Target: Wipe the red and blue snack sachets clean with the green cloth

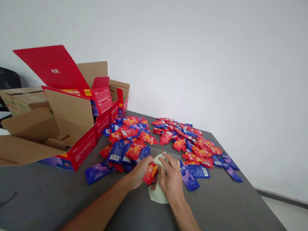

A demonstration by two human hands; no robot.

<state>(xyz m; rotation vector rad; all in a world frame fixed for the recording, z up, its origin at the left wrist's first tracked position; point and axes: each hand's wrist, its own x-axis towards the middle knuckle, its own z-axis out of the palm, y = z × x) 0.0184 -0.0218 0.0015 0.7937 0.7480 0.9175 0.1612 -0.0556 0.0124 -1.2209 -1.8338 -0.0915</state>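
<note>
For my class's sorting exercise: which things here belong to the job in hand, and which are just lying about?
Job in hand:
red pouch, in the left hand
pale cloth, in the right hand
probably loose pouches, open red boxes

Seemingly just lying about:
black chair
brown carton

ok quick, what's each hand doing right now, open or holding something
Left hand: closed, holding a red packet.
Right hand: closed, holding a pale cloth at the packet.

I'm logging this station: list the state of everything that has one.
Left hand: gripping held pouch
Right hand: holding cloth
Held pouch: against cloth
Cloth: creased
Front box: open, flaps spread
Back boxes: flaps raised
Brown carton: top looks shut
Loose pouches: mostly in two heaps
Table: smudged at left
</note>
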